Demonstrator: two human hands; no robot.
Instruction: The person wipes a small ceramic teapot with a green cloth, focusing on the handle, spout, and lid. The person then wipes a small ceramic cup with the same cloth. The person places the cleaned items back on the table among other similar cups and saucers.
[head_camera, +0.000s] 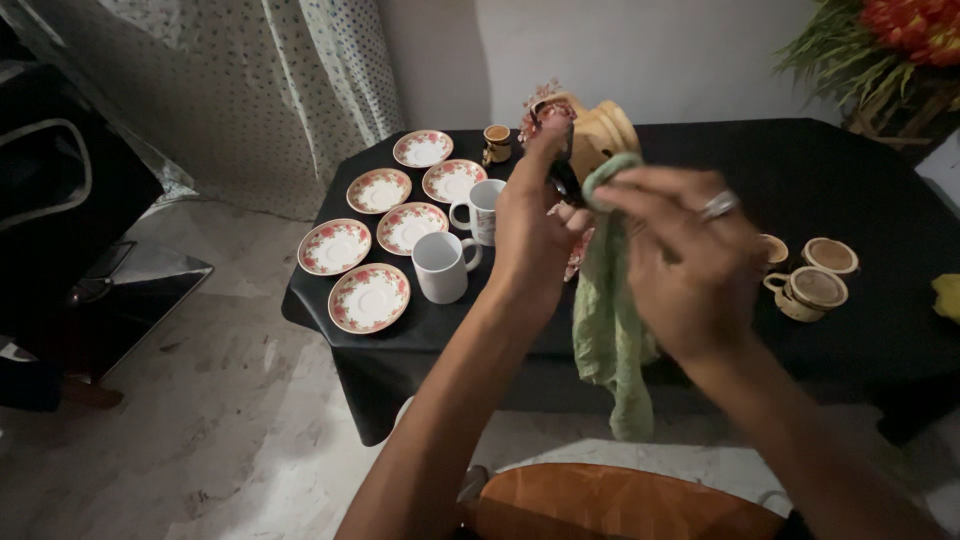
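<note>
Two hands meet above the middle of the black table (860, 170). Left hand (530, 235) is raised, fingers closed around a small dark object (566, 182), too blurred to identify. Right hand (685, 265), ring on one finger, pinches a pale green cloth (608, 320) against that object; the cloth hangs down past the table's near edge. Far left on the table: six floral saucers (370, 297) in two rows, with two white mugs (440, 266) just right of them. Right side: small tan cups (810, 290). Behind the hands, a tan ceramic jug (605, 130). Wooden chair back (620, 505) nearest the camera.
</note>
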